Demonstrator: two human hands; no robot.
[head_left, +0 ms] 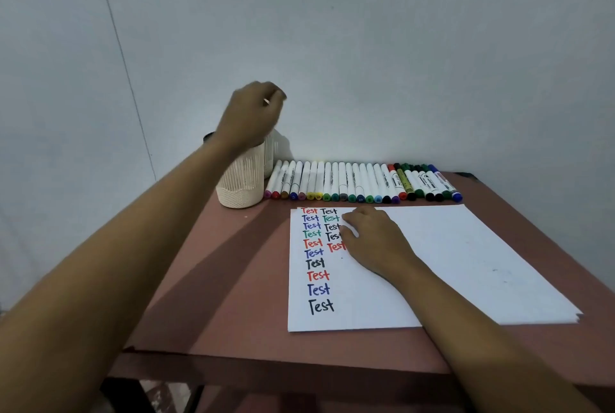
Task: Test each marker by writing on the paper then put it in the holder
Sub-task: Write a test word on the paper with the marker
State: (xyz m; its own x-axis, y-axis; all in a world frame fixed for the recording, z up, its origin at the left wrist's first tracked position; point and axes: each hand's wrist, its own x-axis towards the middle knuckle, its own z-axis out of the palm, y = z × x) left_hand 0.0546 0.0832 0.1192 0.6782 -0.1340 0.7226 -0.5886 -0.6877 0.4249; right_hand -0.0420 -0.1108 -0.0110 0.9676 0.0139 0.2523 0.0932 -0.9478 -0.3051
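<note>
Head view (the only one): left hand [254,113] is raised over the desk's far-left corner, right above the holder [239,186], fingers curled in a pinch. It is motion-blurred, and a pale sliver at the fingertips may be a marker end, so I cannot tell whether it grips anything. The holder is a cream cylinder with slatted walls and a mesh base band, upright and open at the top. A second holder [270,156] of the same kind stands just behind it. Right hand [372,236] lies palm down on the paper [466,262], fingers loosely bent, pinning the sheet and holding nothing. The paper is a thin white stack, matte, lying from desk centre toward the near-right edge. Its left side carries columns of "Test" in red, blue, green and black. The row of markers [362,184] lies along the far edge, barrels touching side by side. They have smooth white plastic bodies with coloured caps pointing toward the person, so the long axes run far to near. Key relation: the row lies right of and below the left hand, and just past the right hand's fingertips. Judged from that, the right hand is nearer for the next pick. The desk [216,279] has a flat reddish-brown top.
</note>
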